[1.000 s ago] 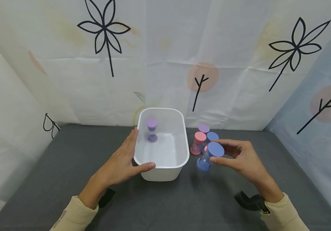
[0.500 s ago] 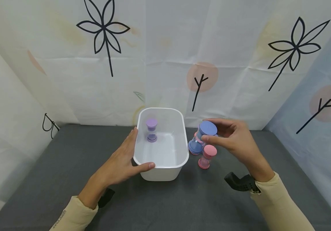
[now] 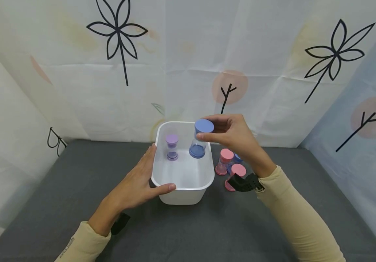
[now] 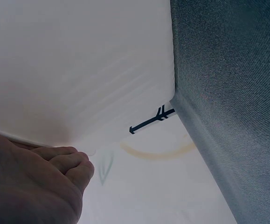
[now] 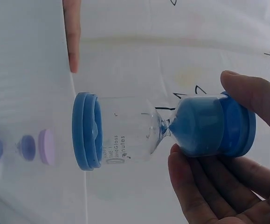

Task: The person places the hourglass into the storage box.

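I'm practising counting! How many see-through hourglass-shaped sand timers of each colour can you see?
Blue-capped see-through sand timers: 2
Pink-capped see-through sand timers: 2
Purple-capped see-through sand timer: 1
Total in view: 5; the right hand may hide more.

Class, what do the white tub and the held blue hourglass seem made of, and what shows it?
White tub: probably smooth, moulded plastic, given its rounded corners and faint sheen.
Blue hourglass: caps likely satin plastic, opaque, evenly coloured; bulbs glossy, see-through, glass or clear plastic.
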Demonstrator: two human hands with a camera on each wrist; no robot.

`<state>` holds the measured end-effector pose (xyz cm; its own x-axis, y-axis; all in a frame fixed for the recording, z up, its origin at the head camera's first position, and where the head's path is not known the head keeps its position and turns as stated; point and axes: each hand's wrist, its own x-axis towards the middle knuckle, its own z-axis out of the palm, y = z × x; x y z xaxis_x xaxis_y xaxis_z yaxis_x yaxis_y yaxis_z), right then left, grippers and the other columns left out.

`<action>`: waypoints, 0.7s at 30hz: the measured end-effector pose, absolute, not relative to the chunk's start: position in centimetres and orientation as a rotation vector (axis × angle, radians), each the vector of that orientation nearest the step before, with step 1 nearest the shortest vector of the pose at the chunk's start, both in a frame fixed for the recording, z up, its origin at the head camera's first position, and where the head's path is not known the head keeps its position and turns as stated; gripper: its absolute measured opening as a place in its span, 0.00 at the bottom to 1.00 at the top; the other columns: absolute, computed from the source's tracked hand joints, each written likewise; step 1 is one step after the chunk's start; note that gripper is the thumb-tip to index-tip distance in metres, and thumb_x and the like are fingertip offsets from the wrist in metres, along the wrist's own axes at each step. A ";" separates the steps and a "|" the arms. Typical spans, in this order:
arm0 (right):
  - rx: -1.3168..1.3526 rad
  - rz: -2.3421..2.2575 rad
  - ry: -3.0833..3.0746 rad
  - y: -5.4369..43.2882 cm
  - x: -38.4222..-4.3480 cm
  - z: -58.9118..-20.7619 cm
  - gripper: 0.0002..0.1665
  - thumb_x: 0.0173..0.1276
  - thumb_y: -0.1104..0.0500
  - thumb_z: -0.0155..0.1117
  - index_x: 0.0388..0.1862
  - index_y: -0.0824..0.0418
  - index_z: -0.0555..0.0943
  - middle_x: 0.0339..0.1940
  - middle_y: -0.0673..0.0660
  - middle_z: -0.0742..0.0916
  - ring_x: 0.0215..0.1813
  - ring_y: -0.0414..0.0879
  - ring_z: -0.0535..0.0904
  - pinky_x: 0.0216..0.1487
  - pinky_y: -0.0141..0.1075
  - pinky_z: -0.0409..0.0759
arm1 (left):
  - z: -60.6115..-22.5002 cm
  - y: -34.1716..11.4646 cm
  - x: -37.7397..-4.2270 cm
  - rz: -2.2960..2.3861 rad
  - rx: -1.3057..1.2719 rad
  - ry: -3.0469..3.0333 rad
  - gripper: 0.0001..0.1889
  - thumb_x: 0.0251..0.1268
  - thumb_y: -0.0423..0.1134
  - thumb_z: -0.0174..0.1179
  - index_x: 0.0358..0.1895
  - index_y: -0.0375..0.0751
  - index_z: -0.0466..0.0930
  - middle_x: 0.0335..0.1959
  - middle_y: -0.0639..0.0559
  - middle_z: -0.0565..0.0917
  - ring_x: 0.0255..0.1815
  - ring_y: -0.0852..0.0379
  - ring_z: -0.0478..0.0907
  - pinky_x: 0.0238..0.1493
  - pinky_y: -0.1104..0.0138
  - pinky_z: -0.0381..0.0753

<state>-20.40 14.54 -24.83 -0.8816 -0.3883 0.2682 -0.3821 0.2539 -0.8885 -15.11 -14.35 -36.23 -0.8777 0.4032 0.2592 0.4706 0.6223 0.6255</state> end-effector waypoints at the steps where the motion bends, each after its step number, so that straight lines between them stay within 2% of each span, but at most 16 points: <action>1: -0.765 -1.769 2.460 14.0 -20.8 -24.8 0.26 0.58 0.58 0.80 0.55 0.62 0.86 0.46 0.56 0.90 0.48 0.50 0.88 0.51 0.42 0.84 | -36.2 -14.4 -15.1 -1.099 -0.743 -2.743 0.63 0.58 0.69 0.67 0.83 0.53 0.29 0.84 0.53 0.38 0.83 0.50 0.39 0.73 0.39 0.56; 6: -0.773 -1.792 2.389 11.5 -22.6 -25.1 0.24 0.58 0.60 0.80 0.54 0.64 0.87 0.43 0.57 0.91 0.47 0.50 0.89 0.53 0.42 0.83 | -36.2 -14.4 -15.2 -1.098 -0.745 -2.748 0.63 0.58 0.69 0.66 0.83 0.55 0.29 0.84 0.53 0.38 0.83 0.51 0.38 0.73 0.40 0.55; 13: -0.755 -1.737 2.401 8.4 -24.6 -26.5 0.21 0.59 0.60 0.79 0.51 0.66 0.87 0.40 0.56 0.91 0.44 0.49 0.88 0.53 0.42 0.82 | -36.2 -14.4 -15.2 -1.082 -0.749 -2.752 0.63 0.59 0.68 0.66 0.83 0.52 0.29 0.84 0.52 0.37 0.83 0.49 0.38 0.73 0.39 0.55; 21: -0.596 -1.620 2.457 6.0 -26.1 -28.2 0.26 0.56 0.57 0.82 0.52 0.66 0.87 0.39 0.55 0.91 0.44 0.46 0.87 0.49 0.38 0.83 | -36.2 -14.5 -15.1 -1.080 -0.748 -2.759 0.64 0.59 0.68 0.66 0.83 0.50 0.28 0.84 0.52 0.37 0.83 0.49 0.39 0.73 0.41 0.56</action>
<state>-26.06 6.02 -28.16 -0.9120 -0.3980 0.0996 -0.2484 0.3426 -0.9061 -15.14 -14.52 -36.22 -0.8767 0.4110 0.2501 0.4715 0.6310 0.6160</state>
